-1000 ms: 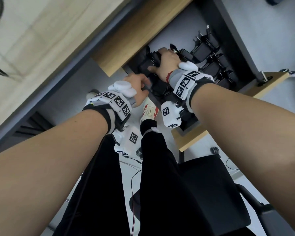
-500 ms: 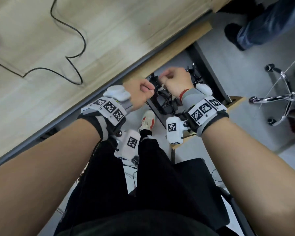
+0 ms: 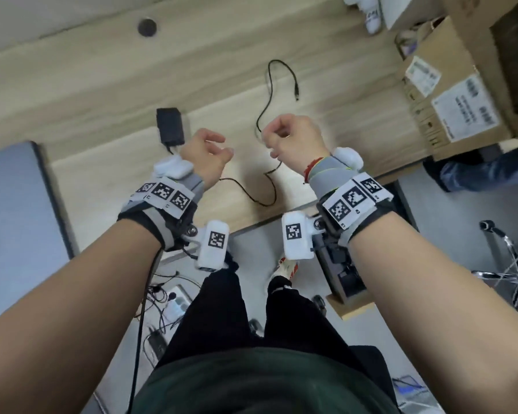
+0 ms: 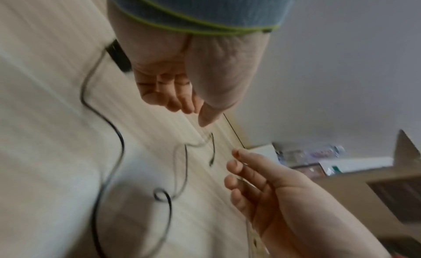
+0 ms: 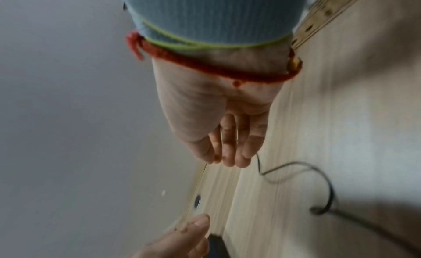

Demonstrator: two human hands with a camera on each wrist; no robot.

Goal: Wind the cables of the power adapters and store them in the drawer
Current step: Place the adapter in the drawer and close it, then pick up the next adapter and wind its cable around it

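Left hand [image 3: 205,156] and right hand [image 3: 293,138] hover mid-frame, grips loosely curled and empty, seemingly poised to gather the black rectangular power adapter [image 3: 170,125] and its unwound thin black cable [image 3: 296,92] on the pale wooden counter [image 3: 72,85].

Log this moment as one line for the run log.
left hand: empty, beside adapter | right hand: empty, over cable | adapter: on desk, cable unwound | drawer: open

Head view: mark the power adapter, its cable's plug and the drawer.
power adapter [image 3: 170,125], head view, middle of its black body.
cable plug [image 3: 297,93], head view, barrel at the free end.
drawer [image 3: 352,309], head view, its wooden front panel.
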